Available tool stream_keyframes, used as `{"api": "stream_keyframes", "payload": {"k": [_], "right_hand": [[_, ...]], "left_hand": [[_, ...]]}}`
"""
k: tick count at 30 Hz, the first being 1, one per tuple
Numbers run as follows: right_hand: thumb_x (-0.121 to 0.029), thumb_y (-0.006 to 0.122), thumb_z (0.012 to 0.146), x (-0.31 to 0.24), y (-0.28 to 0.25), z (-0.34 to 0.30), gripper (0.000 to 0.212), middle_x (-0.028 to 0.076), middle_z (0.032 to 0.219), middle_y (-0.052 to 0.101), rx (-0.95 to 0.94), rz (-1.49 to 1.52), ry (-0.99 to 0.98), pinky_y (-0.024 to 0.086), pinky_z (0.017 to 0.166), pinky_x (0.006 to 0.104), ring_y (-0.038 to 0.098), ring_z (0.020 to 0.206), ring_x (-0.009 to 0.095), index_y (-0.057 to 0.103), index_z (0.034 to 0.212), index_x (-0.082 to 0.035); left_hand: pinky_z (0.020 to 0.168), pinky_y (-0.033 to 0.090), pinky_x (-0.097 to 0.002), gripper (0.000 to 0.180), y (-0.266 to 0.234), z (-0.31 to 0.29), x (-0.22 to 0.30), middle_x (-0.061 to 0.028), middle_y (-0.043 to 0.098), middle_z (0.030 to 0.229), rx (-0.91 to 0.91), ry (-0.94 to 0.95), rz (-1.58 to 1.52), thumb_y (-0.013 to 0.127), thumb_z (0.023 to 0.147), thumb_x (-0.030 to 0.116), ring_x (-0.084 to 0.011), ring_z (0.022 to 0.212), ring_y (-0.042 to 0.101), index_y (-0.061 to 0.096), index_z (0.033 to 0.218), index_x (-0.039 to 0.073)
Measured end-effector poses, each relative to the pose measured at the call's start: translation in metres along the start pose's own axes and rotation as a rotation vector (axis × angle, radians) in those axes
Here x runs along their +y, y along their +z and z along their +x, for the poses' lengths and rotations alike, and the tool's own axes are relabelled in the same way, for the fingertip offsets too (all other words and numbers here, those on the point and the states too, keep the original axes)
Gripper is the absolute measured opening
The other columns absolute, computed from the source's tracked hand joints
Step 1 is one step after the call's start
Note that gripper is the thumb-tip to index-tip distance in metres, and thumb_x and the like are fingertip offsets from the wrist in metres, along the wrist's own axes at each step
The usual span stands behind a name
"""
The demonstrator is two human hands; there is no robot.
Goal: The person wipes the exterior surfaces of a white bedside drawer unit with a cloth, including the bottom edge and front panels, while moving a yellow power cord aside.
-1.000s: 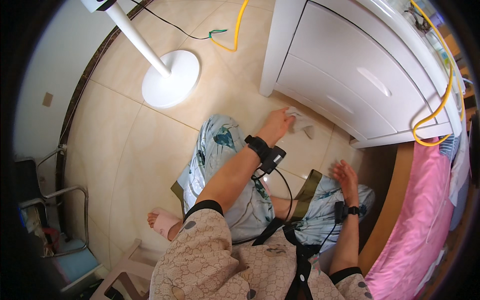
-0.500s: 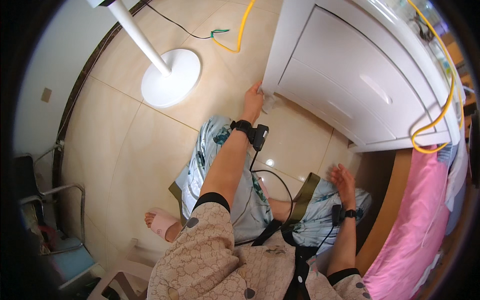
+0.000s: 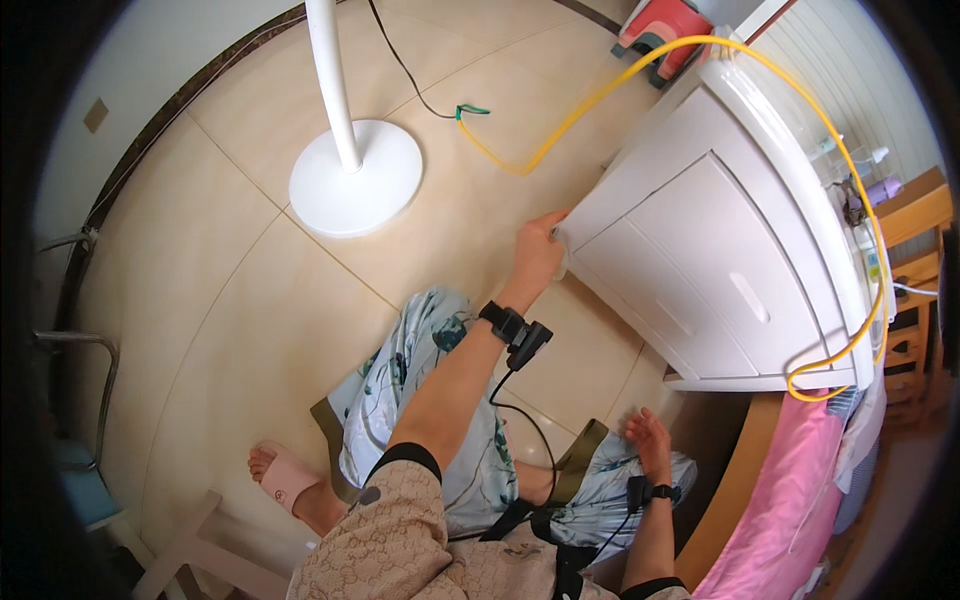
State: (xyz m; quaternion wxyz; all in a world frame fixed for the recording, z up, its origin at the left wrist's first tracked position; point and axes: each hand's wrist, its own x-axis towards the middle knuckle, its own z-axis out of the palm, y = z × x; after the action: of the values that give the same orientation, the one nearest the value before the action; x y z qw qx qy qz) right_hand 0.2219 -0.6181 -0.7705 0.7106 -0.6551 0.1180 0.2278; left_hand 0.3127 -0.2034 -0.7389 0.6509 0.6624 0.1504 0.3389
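Note:
My left hand (image 3: 540,250) is closed at the left edge of a white cabinet (image 3: 690,260), near its lower corner. A pale crumpled piece of cloth or tissue (image 3: 563,262) shows at the fingers, mostly hidden by the hand and pressed near the cabinet side. Over my knee, to the right, hangs my right hand (image 3: 648,433), its fingers loosely apart with nothing in them. Both wrists wear black straps with small wired devices.
A yellow cable (image 3: 600,95) loops from the floor over the cabinet top. Left of it stands a white pole on a round base (image 3: 356,180). Pink fabric (image 3: 775,490) covers a wooden frame at right. A pale plastic stool (image 3: 205,560) is at lower left.
The view has shifted, bringing more of the cabinet and a red object behind it into sight. My left hand has moved up along the cabinet's edge. My right hand stays near my knee.

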Motion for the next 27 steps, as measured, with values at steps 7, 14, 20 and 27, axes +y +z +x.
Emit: {"api": "stream_keyframes", "payload": {"k": [7,14,20,27], "right_hand": [[-0.025,0.057,0.089,0.008,0.0,-0.009,0.048,0.014,0.105,0.059,0.034,0.02,0.033,0.052,0.076,0.0316,0.061,0.089,0.022,0.043,0.125,0.002],[-0.026,0.055,0.09,0.01,0.006,-0.018,0.046,0.011,0.108,0.057,-0.007,0.109,-0.035,0.049,0.081,0.0315,0.058,0.094,0.019,0.044,0.126,0.001],[-0.029,0.053,0.092,0.007,0.004,-0.016,0.046,0.008,0.111,0.058,-0.047,0.134,-0.064,0.048,0.082,0.0288,0.058,0.094,0.016,0.044,0.128,-0.002],[-0.03,0.052,0.092,0.004,0.001,-0.014,0.046,0.008,0.108,0.058,-0.075,0.12,-0.121,0.049,0.082,0.03,0.06,0.093,0.017,0.044,0.127,-0.001]], "left_hand": [[0.07,0.045,-0.0343,0.047,0.013,0.037,0.107,-0.0195,0.06,0.09,0.026,0.261,-0.018,0.045,0.071,-0.01,-0.0292,0.077,0.056,0.057,0.114,0.001],[0.089,0.041,-0.0307,0.039,0.022,0.063,0.198,-0.0185,0.058,0.112,-0.039,0.421,-0.179,0.038,0.083,-0.005,-0.0275,0.103,0.055,0.051,0.119,0.0],[0.092,0.04,-0.0336,0.047,0.021,0.027,0.095,-0.0208,0.055,0.117,-0.028,0.431,0.005,0.036,0.084,-0.005,-0.0328,0.107,0.054,0.041,0.129,0.001],[0.071,0.045,-0.028,0.034,-0.02,-0.021,-0.013,-0.0094,0.064,0.086,-0.189,-0.11,0.273,0.042,0.081,-0.002,-0.0162,0.077,0.058,0.056,0.112,-0.005]]}}
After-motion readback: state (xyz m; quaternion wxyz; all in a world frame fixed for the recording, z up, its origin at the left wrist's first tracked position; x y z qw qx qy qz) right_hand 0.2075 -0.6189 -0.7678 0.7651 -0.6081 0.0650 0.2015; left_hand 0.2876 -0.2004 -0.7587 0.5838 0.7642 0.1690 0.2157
